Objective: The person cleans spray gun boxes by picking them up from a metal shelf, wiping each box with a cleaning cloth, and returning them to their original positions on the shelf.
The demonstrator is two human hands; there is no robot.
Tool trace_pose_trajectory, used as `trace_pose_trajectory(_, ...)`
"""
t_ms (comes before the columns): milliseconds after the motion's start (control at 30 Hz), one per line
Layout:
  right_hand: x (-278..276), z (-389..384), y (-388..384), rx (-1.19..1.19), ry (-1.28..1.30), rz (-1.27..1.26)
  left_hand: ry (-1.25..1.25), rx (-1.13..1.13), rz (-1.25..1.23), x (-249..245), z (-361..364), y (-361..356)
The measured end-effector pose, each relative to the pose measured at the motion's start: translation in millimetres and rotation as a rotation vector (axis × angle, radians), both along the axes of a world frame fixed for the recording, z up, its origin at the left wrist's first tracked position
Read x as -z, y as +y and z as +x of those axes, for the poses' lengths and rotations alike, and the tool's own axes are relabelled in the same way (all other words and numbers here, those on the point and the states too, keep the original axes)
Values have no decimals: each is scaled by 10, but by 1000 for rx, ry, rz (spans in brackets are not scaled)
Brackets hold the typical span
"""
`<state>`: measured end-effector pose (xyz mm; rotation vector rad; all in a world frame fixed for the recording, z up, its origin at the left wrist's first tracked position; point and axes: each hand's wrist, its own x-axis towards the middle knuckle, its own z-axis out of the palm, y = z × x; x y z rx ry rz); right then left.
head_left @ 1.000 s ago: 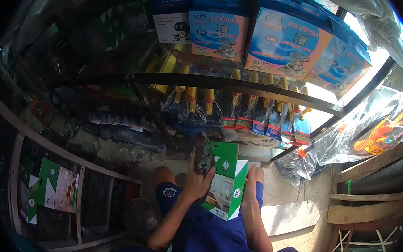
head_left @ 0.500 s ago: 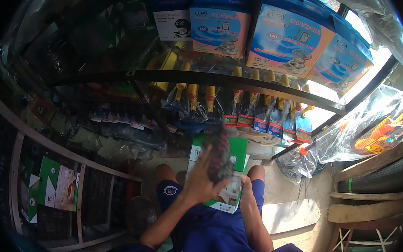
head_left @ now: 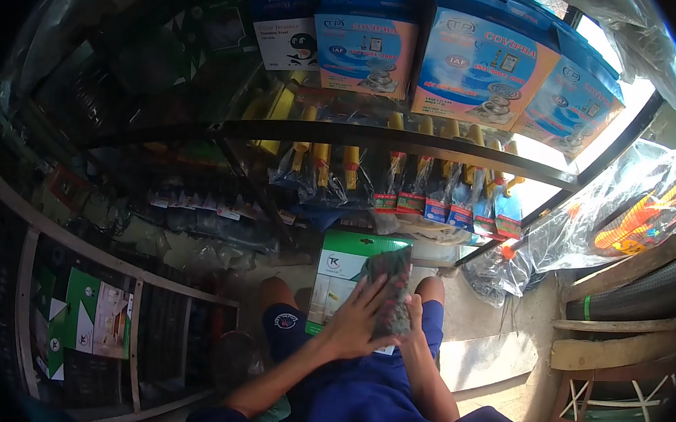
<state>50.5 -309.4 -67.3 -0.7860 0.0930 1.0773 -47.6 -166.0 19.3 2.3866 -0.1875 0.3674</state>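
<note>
A green and white cardboard box (head_left: 336, 263) with a TK logo and a room picture is held upright at my lap, between my knees. My left hand (head_left: 355, 319) presses a dark grey cloth with reddish patches (head_left: 392, 294) against the right part of the box front, its fingers over the cloth's left side. At the box's right edge is my right hand (head_left: 414, 316), closed around that edge, with its fingers partly hidden behind the box and cloth.
Ahead, a dark metal shelf (head_left: 407, 142) carries blue floor-drain boxes (head_left: 484, 64) on top, with yellow-handled tools (head_left: 320, 162) in plastic below. Similar green boxes (head_left: 100, 311) stand in the rack at left. A plastic-wrapped bundle (head_left: 624, 210) and a wooden chair (head_left: 612, 359) are at right.
My left hand and the cloth have moved down and to the right across the box front, uncovering the logo side. The box has shifted slightly left; my right hand keeps its edge.
</note>
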Motion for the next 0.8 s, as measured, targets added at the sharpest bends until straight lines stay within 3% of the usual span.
trace_pose_trajectory(67, 26, 1, 13, -14, -6, 11, 64, 45, 111, -8, -33, -50)
trace_pose_trajectory(300, 100, -53, 27, -70, -7, 45, -95, -230, 33, -64, 324, 406)
trace_pose_trajectory(433, -46, -90, 73, 12, -78, -159, -78, -72, -60, 75, 427, 456)
trace_pose_trajectory(533, 137, -143, 77, 157, 92, -72, -49, 15, -72, 34, 276, 280)
trace_pose_trajectory(700, -27, -72, 1, 253, -5, -14, 41, 96, 55, 84, -121, 162)
trace_pose_trajectory(800, -20, 12, -17, 278, -90, 11, 28, -112, 106, 79, -284, 195)
